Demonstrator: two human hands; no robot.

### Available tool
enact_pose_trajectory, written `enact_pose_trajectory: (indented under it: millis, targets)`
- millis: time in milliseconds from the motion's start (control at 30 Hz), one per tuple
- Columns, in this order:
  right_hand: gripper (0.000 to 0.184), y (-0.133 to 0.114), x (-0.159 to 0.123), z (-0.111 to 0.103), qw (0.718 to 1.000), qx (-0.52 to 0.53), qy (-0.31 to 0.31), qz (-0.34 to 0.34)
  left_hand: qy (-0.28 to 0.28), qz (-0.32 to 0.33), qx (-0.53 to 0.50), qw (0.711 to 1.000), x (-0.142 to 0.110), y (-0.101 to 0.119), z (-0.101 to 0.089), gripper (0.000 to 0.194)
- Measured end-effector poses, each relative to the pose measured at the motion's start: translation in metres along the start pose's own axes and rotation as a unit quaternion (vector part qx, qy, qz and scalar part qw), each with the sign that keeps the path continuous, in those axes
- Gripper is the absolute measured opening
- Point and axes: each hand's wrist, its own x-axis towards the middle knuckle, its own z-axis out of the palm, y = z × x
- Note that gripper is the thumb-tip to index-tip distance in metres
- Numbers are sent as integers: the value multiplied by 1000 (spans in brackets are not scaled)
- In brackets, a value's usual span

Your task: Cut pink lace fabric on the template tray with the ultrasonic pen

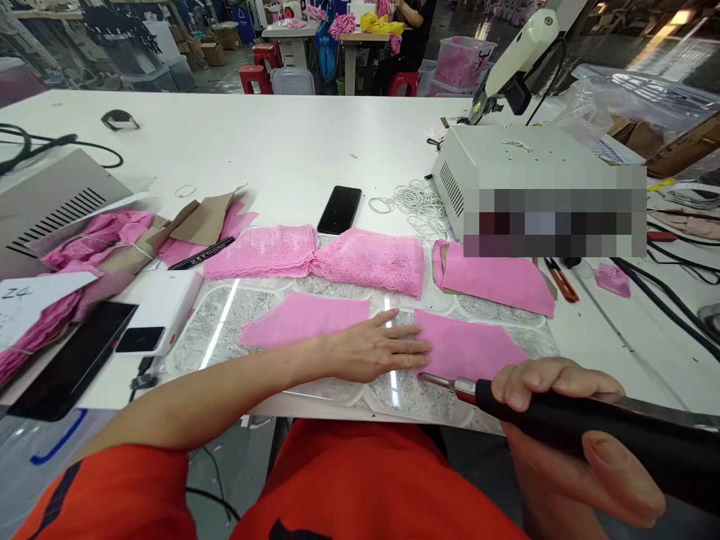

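Observation:
My left hand [379, 349] lies flat, fingers stretched, its fingertips on the left edge of a smooth pink fabric piece [469, 345]. My right hand [574, 420] is wrapped round a thick black pen-shaped tool [540, 409] with a slim metal tip. That tip is at the lower left corner of the same piece, just right of my left fingers; whether it touches cannot be made out. A second pink fabric piece [307, 319] lies left of my hand, partly behind my forearm. Beyond are two stacks of pink lace [368, 259] and a pink fabric stack [495, 281].
A clear patterned mat [225, 307] lies under the fabric. Behind it are a phone [339, 208], tangled white elastic [419, 202] and a grey machine box [506, 157]. Orange-handled snips [561, 281] lie right. A white power bank [160, 311] and dark tablet [70, 360] lie left.

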Motion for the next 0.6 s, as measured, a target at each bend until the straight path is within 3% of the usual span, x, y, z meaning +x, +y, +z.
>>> enact_pose_trajectory:
  millis: [600]
  targets:
    - [17, 0, -1, 7, 1000, -18, -19, -16, 22, 8, 4, 1000, 0, 0, 1, 47]
